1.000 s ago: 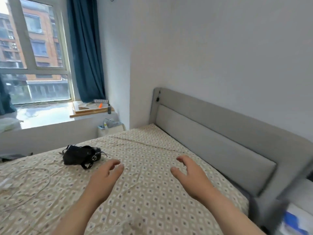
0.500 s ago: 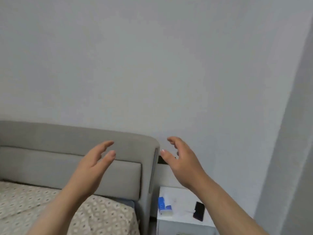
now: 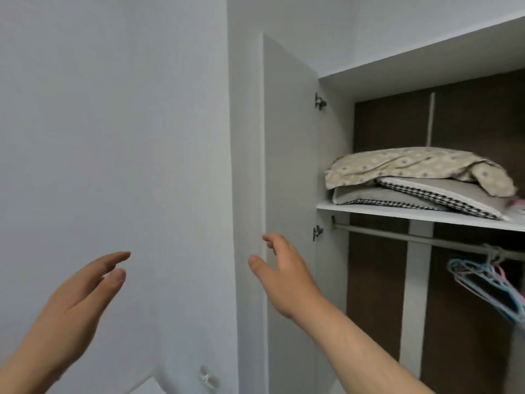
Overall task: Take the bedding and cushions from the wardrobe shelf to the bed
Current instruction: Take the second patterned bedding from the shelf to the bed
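Note:
A stack of bedding lies on the white wardrobe shelf (image 3: 397, 213) at the right. A beige patterned pillowcase (image 3: 412, 166) is on top. Under it are two grey cushions (image 3: 397, 193) with houndstooth edging. My left hand (image 3: 82, 302) is raised at the lower left in front of the wall, fingers apart, holding nothing. My right hand (image 3: 281, 277) is raised in front of the open wardrobe door (image 3: 287, 137), fingers spread and empty. Both hands are below and well left of the stack. The bed is out of view.
The open door stands edge-on between my hands and the shelf. Below the shelf a metal rail (image 3: 426, 238) carries blue and pink hangers (image 3: 488, 282). A wall socket (image 3: 208, 378) sits low on the grey wall. Something pink (image 3: 518, 201) shows at the shelf's right edge.
The view has swung right from the bed, past the headboard and bedside table, to the open wardrobe. Both hands stay raised, apart and empty.

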Motion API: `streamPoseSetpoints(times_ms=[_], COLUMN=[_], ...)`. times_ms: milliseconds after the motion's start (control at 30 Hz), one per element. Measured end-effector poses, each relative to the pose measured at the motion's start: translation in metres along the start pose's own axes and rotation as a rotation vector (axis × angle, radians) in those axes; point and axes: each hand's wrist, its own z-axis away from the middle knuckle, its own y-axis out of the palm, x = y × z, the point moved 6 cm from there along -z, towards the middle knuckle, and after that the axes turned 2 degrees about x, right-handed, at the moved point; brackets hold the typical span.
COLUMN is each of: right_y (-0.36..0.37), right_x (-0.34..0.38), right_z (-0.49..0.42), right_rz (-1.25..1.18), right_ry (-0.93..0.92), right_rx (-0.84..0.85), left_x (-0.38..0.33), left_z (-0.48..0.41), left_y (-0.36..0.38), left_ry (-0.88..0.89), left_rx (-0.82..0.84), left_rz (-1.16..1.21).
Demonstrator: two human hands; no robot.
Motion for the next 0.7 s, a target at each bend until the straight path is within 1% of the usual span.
streamPoseSetpoints(times_ms=[167,300,433,533,700], right_y=[-0.109,-0.185,-0.256,-0.304,-0.360], right_x=[-0.043,-0.078,-0.110,-0.128,-0.149], right_z=[-0.003,0.002,0.005,0.002,-0.017], right_rz=[0.196,0.285,0.350,0.346,0.391], right_ry=[0.077,0.141,0.181,0.214,0.221], right_rx=[-0.255,-0.384,-0.525,-0.609,-0.673], left_x=[-0.044,-0.091,-0.142,-0.173,-0.205], left_z=[-0.055,-0.080,-0.099,-0.117,-0.155], left_y=[0.118,0.212,0.293,0.342,0.405], left_ry=[0.130,0.213,0.300,0.351,0.383], left_rx=[0.218,0.338,0.388,0.423,0.379], left_rz=[0.168,0.317,0.393,0.425,0.420])
